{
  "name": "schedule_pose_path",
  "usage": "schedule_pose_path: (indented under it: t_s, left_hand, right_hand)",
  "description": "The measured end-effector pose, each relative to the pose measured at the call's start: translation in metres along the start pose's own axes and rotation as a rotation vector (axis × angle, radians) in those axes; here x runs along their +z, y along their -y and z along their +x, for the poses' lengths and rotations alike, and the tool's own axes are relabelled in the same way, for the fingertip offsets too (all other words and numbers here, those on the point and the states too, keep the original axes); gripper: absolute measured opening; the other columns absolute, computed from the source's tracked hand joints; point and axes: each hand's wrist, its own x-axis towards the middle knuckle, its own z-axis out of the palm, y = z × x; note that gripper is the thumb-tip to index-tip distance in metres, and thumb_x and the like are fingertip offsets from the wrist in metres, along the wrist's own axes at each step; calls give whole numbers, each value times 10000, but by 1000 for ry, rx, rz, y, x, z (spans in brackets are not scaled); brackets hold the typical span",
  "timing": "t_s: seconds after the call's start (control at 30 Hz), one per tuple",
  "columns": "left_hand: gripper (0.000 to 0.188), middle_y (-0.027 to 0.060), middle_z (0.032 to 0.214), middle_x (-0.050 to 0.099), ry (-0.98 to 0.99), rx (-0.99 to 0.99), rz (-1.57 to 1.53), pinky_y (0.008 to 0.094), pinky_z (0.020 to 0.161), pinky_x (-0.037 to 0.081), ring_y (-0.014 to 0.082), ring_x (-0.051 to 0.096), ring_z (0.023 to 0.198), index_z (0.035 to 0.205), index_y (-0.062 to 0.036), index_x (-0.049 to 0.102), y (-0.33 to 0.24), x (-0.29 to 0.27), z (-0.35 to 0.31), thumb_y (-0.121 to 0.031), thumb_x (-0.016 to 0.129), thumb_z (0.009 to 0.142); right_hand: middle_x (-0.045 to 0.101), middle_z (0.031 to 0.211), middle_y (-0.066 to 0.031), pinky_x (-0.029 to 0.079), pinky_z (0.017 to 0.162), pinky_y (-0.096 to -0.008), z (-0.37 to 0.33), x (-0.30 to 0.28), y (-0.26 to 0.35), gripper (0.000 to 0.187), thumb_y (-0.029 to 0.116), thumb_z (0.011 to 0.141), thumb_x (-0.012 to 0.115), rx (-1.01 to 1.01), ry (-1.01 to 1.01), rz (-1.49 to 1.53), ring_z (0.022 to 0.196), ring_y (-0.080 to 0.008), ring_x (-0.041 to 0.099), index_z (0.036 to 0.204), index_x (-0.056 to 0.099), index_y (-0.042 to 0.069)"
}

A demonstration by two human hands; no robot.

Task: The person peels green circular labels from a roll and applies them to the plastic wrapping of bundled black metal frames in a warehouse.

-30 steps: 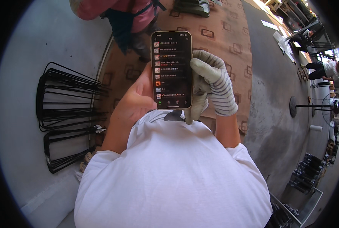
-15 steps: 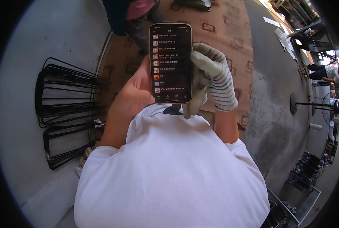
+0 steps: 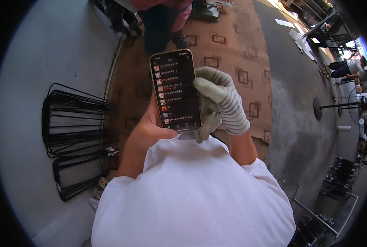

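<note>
A smartphone [image 3: 176, 91] with a dark screen showing a list of small coloured icons stands tilted in front of my chest. My bare left hand [image 3: 148, 129] is closed around its lower left side, the thumb lying along the bottom corner. My right hand [image 3: 222, 96] wears a pale grey-green work glove with a striped cuff. Its curled fingers and thumb are beside the phone's right edge; whether they press on it is hard to tell. Below those fingers hangs a limp piece of the same fabric, which looks like a loose glove [image 3: 207, 126], partly behind the phone.
Black bent metal frames [image 3: 74, 123] lean against the grey wall at left. A person [image 3: 163, 24] stands close ahead on the brown patterned floor covering [image 3: 233, 78]. A stand fan [image 3: 340, 106], stacked black parts [image 3: 340, 177] and another person [image 3: 350, 68] are at right.
The phone and both hands have come lower and slightly left in view, and the phone now tilts left. The person ahead has shifted right and nearer. My hold looks the same.
</note>
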Motion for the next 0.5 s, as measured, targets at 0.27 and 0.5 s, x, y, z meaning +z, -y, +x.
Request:
schedule_pose_path:
  t_s: [0.27,0.5]
  left_hand:
    - [623,171,1177,496,-83,-76,-476,438,865,462,298,549,1023,1290,-36,335,25,-37,-1,-452,436,837]
    - [693,142,1007,559,-32,-39,-359,329,730,494,239,577,917,1180,-11,451,32,-65,-4,-597,411,812]
  right_hand:
    - [564,732,15,390,528,-176,-1,16,-6,231,179,794,582,101,43,-81,610,-34,474,955,614,16]
    - [511,544,27,315,414,-166,5,3,-8,255,219,818,563,141,21,-176,457,-15,413,990,619,38]
